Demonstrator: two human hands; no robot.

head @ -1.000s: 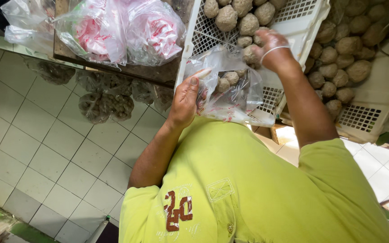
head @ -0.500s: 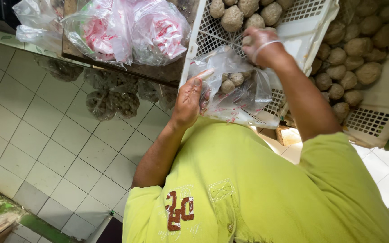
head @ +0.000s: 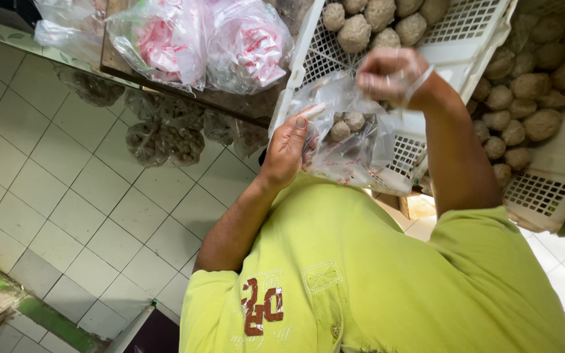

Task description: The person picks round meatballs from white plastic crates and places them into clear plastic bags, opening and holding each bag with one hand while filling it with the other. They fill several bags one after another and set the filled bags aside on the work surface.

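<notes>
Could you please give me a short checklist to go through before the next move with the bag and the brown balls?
1. Left hand grips the edge of the clear plastic bag: ok.
2. Bag mouth held open toward the right hand: cannot tell, the film is crumpled.
3. Right hand, in a clear glove, sits above the bag: ok.
4. A ball in the right hand's grip: cannot tell, the fingers hide it.
5. Bag already holds brown balls: ok, a few show through the film.
6. White slotted crate has balls left: ok.
</notes>
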